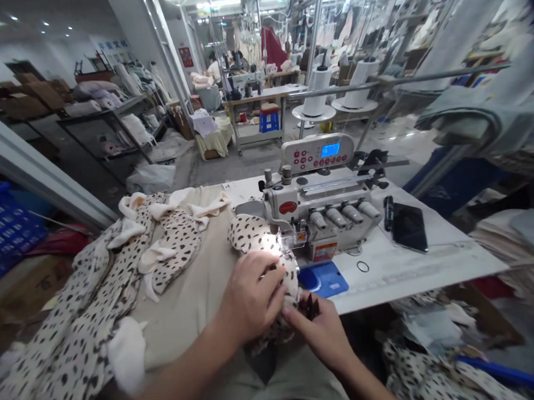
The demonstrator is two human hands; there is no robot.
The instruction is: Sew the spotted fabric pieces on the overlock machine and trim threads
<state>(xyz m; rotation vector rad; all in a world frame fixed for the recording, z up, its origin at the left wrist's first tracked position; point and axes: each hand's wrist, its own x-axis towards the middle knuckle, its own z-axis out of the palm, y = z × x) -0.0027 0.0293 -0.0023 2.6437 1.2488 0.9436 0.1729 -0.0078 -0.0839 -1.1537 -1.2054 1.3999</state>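
My left hand (250, 295) rests on a bunched piece of cream fabric with black spots (254, 237) and grips it just in front of the overlock sewing machine (318, 211). The fabric reaches the lit needle area of the machine. My right hand (322, 336) sits below it at the fabric's edge, holding small black thread snips (312, 307) with the blades upward. More spotted fabric pieces with white trim (174, 249) lie on a beige cloth (190, 278) to the left. The needle and presser foot are partly hidden by the fabric.
A black phone (408, 228) lies on the white sewing table (418, 275), right of the machine. Spotted offcuts (434, 365) lie below the table's right side, and a blue crate (4, 233) stands at left. Shelves, thread cones and other workers fill the background.
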